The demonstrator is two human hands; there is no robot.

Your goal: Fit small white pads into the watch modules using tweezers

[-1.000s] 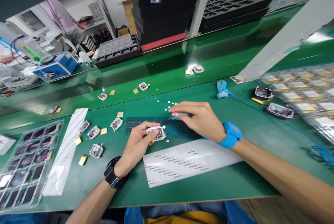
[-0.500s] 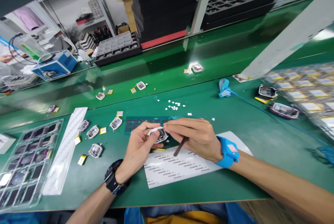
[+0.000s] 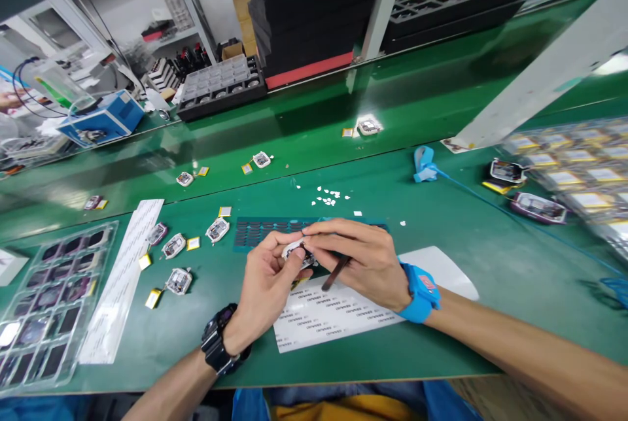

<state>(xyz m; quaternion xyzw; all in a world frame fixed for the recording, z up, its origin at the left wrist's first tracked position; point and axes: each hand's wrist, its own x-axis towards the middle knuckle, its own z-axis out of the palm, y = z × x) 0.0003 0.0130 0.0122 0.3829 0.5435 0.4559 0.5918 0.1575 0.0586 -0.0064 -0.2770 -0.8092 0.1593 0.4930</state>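
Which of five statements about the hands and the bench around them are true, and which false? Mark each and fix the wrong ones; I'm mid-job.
1. The left hand holds a white casing. True.
2. The blue wristband is worn on the left. False: the blue wristband is on the right; a black watch is on the left.
3. A dark slim tool is held in the right hand. True.
4. The small white pieces lie on the printed sheet. False: the small white pieces lie on the green tabletop, beyond the hands and off the printed sheet.
5. A clear tray of dark flat parts lies toward the left. True.
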